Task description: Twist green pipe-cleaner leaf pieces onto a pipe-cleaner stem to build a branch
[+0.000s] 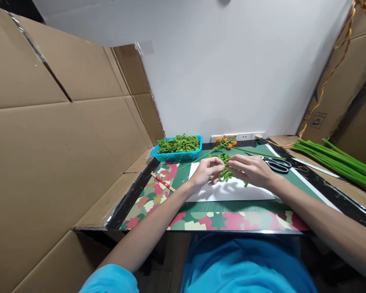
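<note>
Both hands meet over a white sheet of paper (232,192) on the table. My left hand (206,173) is closed in a pinch, thumb and forefinger together on a small green chenille piece (226,164). From the other side, the bent fingers of my right hand (253,167) grip the same piece, partly hiding it. Beneath and behind the fingers lies a loose pile of curled green chenille pieces (225,176). Beyond the hands rests a stem with orange fuzzy blossoms (227,143). Black-handled scissors (277,164) lie just right of my right hand.
A blue basket (177,156) full of curled green pieces stands at the back left. A red-wrapped stick (163,182) lies on the patterned mat (158,199). Long green chenille stems (335,162) are bundled at right. Cardboard walls (49,134) and power sockets (244,137) border the table.
</note>
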`<state>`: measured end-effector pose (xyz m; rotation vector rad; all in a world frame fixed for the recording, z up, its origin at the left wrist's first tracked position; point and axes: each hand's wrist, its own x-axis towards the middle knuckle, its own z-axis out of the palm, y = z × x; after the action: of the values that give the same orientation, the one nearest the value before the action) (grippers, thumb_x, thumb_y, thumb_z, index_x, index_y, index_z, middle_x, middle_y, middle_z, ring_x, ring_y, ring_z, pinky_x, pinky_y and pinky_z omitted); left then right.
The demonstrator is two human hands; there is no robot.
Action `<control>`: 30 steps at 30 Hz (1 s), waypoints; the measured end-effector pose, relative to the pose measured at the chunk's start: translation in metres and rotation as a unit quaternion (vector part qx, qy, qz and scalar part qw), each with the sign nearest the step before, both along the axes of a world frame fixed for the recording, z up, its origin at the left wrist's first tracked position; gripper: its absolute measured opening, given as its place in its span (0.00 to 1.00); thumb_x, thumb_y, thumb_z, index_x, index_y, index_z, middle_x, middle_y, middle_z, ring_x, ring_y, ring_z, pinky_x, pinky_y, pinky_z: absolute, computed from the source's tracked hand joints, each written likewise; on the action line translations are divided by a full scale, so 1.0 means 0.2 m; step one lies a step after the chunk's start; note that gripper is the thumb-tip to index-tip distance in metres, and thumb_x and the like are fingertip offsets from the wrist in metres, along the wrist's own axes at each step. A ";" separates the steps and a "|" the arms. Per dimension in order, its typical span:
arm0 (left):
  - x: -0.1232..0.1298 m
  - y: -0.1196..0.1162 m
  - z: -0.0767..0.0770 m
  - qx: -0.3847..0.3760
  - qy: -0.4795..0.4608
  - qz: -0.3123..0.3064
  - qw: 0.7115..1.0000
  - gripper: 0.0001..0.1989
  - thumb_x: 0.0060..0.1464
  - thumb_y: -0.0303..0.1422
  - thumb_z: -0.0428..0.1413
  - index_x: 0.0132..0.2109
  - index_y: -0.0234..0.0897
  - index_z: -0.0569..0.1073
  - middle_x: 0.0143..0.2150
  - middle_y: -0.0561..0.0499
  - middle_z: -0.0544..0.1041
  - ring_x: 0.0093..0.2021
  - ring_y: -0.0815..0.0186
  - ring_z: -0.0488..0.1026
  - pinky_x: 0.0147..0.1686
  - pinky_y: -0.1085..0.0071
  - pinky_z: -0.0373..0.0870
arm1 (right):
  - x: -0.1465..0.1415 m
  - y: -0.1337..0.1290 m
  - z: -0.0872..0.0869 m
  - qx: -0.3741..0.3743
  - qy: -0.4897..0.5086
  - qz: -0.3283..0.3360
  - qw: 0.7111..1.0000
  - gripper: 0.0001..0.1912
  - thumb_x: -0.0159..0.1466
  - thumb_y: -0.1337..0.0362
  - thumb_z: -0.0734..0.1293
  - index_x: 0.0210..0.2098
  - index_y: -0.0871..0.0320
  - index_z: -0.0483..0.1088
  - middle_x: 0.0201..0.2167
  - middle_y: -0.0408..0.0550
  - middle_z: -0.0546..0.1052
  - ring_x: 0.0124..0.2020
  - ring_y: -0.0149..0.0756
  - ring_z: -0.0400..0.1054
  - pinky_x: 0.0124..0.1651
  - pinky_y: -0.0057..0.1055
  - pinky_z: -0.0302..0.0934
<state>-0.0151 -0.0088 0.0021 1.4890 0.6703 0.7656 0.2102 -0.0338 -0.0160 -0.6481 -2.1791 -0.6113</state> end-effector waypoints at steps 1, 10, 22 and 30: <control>0.00 0.00 0.00 -0.006 0.004 -0.002 1.000 0.20 0.50 0.45 0.69 0.39 0.35 0.72 0.22 0.59 0.67 0.16 0.73 0.64 0.13 0.77 0.54 | 0.00 0.00 0.00 0.006 -0.009 -0.002 1.000 0.08 0.77 0.66 0.62 0.45 0.58 0.73 0.38 0.49 0.81 0.31 0.32 0.72 0.31 0.29 0.57; 0.01 -0.03 0.02 0.080 -0.002 -0.028 0.996 0.19 0.58 0.46 0.65 0.42 0.38 0.68 0.24 0.61 0.65 0.17 0.74 0.64 0.16 0.78 0.56 | -0.07 -0.03 -0.01 -0.201 0.158 0.049 0.965 0.14 0.76 0.60 0.60 0.38 0.58 0.72 0.28 0.45 0.74 0.24 0.30 0.61 0.29 0.29 0.52; -0.05 0.00 -0.01 0.597 0.154 0.064 0.784 0.09 0.70 0.31 0.49 0.45 0.38 0.75 0.40 0.49 0.77 0.31 0.71 0.71 0.31 0.75 0.67 | -0.06 -0.01 0.06 -0.669 0.363 0.233 0.605 0.22 0.62 0.46 0.75 0.29 0.59 0.69 0.19 0.37 0.64 0.17 0.22 0.46 0.19 0.24 0.40; 0.02 -0.02 -0.02 0.088 0.066 0.013 0.994 0.24 0.62 0.55 0.56 0.41 0.36 0.70 0.31 0.54 0.73 0.18 0.73 0.67 0.14 0.77 0.55 | -0.01 0.00 0.00 -0.167 0.109 0.054 0.978 0.13 0.75 0.60 0.61 0.38 0.57 0.73 0.29 0.46 0.74 0.27 0.32 0.63 0.31 0.29 0.58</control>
<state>-0.0104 -0.0123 -0.0013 1.7053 0.7388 0.7665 0.2076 -0.0332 -0.0166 -0.7282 -2.1082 -0.1077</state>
